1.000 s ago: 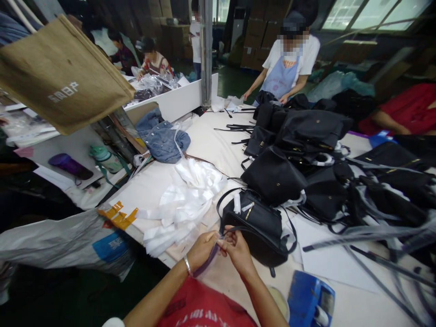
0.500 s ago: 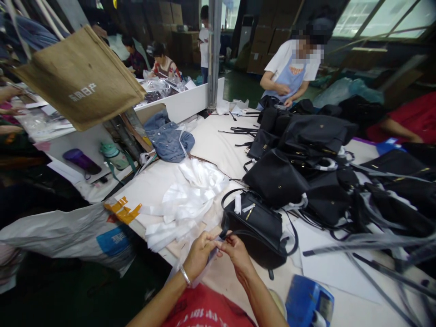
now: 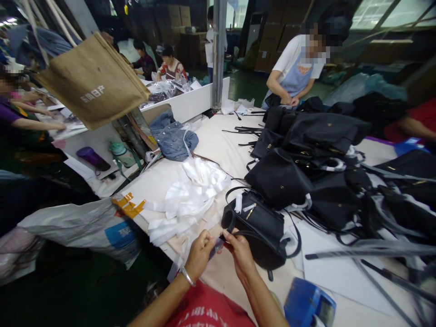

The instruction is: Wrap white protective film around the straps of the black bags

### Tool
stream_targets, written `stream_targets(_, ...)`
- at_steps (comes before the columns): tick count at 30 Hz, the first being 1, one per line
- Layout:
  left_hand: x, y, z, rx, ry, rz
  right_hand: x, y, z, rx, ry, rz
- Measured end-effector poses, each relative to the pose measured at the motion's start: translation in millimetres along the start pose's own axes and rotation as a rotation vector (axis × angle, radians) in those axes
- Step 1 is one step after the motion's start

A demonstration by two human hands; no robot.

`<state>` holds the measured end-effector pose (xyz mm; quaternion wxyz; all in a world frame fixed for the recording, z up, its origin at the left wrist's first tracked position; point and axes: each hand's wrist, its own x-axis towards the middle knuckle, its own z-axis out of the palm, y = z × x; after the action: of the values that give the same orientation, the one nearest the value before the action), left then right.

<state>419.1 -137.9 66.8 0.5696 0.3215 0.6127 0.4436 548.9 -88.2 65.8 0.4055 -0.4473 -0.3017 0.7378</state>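
At the table's near edge my left hand (image 3: pixel 199 255), with a silver bracelet at the wrist, is closed in a pinch on a strip of clear plastic film (image 3: pixel 215 250). Close beside it my right hand (image 3: pixel 241 254) grips the black strap (image 3: pixel 229 220) of a small black backpack (image 3: pixel 260 215), thumb and fingers pressed together. The plastic lies against the strap between both hands; its exact wrapping is hard to see. The backpack rests on its side, with a gold zip and white wrapping on its handle. Left of it lies a heap of white strips (image 3: pixel 190 188).
Several black bags (image 3: pixel 289 175) are piled at the right. A blue tape dispenser-like device (image 3: pixel 304 302) stands near right. Orange tape pieces (image 3: pixel 129 205) hang at the left edge. A folded denim garment (image 3: pixel 175 138) lies behind. A co-worker (image 3: pixel 299 68) stands across the table.
My hands have drawn slightly apart, the left fist turning closed, and more of the strap loop shows above my right hand. The whole view has shifted a little to the left.
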Motion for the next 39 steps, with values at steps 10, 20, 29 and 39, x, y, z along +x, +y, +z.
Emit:
stream_targets(10,-16.7,3.9,14.4,0.195,0.033,0.108,-12.4,10.9,-14.7,-0.143,0.091,-0.089)
stream_targets(20,-51.4,49.9,36.6,0.238,-0.083,0.196,-63.4,-11.0,-28.6,-0.129,-0.134,-0.047)
stream_targets(29,-75.6,72.5,31.3,-0.143,-0.493,-0.186,-98.2,-25.5,-43.9,-0.049,-0.235,0.034)
stream_targets(39,-111.1,128.8,-79.2,-0.036,-0.479,-0.395,-84.0,-29.3,6.3,0.251,-0.222,0.090)
